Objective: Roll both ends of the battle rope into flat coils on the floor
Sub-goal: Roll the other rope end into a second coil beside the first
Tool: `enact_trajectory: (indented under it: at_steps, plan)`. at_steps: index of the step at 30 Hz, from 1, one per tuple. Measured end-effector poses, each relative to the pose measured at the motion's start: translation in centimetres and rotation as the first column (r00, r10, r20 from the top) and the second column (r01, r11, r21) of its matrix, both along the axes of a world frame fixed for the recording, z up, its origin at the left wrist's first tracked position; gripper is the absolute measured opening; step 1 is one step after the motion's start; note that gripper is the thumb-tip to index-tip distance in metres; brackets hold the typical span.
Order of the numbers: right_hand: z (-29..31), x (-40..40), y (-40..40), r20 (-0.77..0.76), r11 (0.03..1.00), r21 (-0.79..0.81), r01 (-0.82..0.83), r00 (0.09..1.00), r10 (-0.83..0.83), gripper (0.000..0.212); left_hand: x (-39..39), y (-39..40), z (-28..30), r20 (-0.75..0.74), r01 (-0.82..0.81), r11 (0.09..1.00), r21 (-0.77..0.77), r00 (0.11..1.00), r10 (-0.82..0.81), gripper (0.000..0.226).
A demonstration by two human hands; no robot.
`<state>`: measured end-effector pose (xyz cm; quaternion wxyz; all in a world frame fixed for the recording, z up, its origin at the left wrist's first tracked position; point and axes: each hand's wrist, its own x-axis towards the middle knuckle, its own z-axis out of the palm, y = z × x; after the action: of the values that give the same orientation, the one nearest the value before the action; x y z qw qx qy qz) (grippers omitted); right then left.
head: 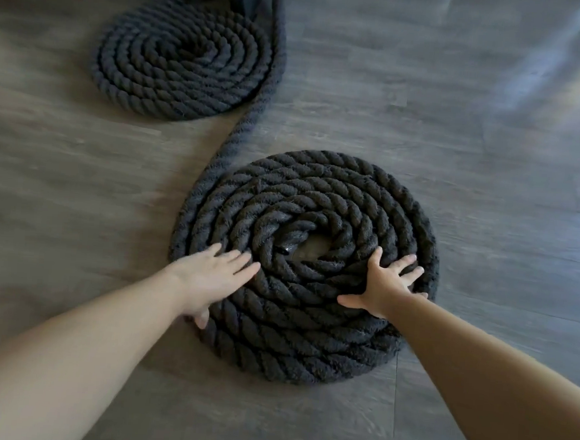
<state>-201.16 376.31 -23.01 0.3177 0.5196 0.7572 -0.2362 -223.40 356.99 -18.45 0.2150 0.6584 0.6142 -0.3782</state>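
Looking nearly done: far coil [185, 59] lies flat on the floor [458, 145], near coil [304, 265] mostly wound with a loose tail [251, 114] left. Left hand [209, 277] and right hand [385, 288] press flat, fingers spread, on it.

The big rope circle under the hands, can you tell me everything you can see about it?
The near coil is thick, black, twisted rope wound into a flat round spiral on the grey wood-look floor. A small gap at its middle shows floor. Its outer turn runs off as a loose length past the second coil. The left hand and right hand rest on it with spread fingers.
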Motion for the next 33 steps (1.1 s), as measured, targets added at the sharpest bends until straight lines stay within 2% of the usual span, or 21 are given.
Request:
enact_trajectory:
  at_steps: [4, 11, 14, 17, 20, 22, 23, 26, 28, 31, 33]
  plan:
    - [0.1, -0.5, 2.4, 0.019, 0.998, -0.003, -0.058, 0.998, 0.058, 0.135, -3.7, 0.5, -1.3, -0.141, 0.052, 0.998, -0.03, 0.989, -0.055, 0.164]
    - [0.0, -1.8, 6.6, 0.011, 0.99, -0.001, -0.143, 0.99, 0.143, 0.131, -5.0, 2.2, -3.9, -0.072, -0.002, 1.0, -0.009, 0.997, 0.001, 0.167]
    - [0.3, -3.2, 8.6, 0.008, 0.988, 0.053, -0.143, 0.99, 0.143, 0.122, -5.3, 2.8, -4.5, -0.062, -0.037, 0.999, 0.04, 0.997, 0.04, 0.166]
    - [0.4, -4.9, 9.5, -0.003, 0.987, 0.15, -0.054, 0.998, 0.055, 0.116, -5.2, 3.6, -4.8, -0.034, -0.092, 0.993, 0.072, 0.995, 0.095, 0.166]
    - [0.4, -6.3, 8.9, -0.029, 0.951, 0.25, 0.183, 0.983, -0.182, 0.109, -4.6, 4.8, -5.2, -0.015, -0.138, 0.985, 0.107, 0.99, 0.14, 0.166]
    - [0.5, -7.1, 7.2, -0.055, 0.891, 0.209, 0.403, 0.915, -0.4, 0.106, -4.0, 5.9, -5.1, -0.012, -0.162, 0.98, 0.112, 0.986, 0.164, 0.163]
    - [0.5, -7.5, 5.8, -0.051, 0.864, 0.158, 0.479, 0.877, -0.477, 0.111, -3.7, 6.5, -5.0, -0.01, -0.178, 0.978, 0.107, 0.984, 0.18, 0.163]
    - [0.2, -8.5, 0.8, 0.037, 0.862, 0.01, 0.507, 0.861, -0.507, 0.139, -2.4, 8.2, -4.0, 0.004, -0.25, 0.964, 0.086, 0.968, 0.251, 0.163]
    - [-0.1, -8.9, -1.3, 0.112, 0.895, -0.034, 0.445, 0.892, -0.439, 0.143, -1.6, 9.4, -3.4, -0.009, -0.266, 0.963, 0.05, 0.964, 0.267, 0.162]
    - [-0.3, -9.4, -0.7, 0.17, 0.929, -0.045, 0.367, 0.919, -0.355, 0.145, -2.4, 11.4, -2.3, 0.002, -0.187, 0.982, -0.013, 0.982, 0.187, 0.148]
    - [-0.4, -9.1, 0.3, 0.155, 0.942, -0.043, 0.332, 0.934, -0.322, 0.145, -5.1, 12.8, -1.4, 0.135, -0.077, 0.996, 0.051, 0.988, 0.07, 0.117]
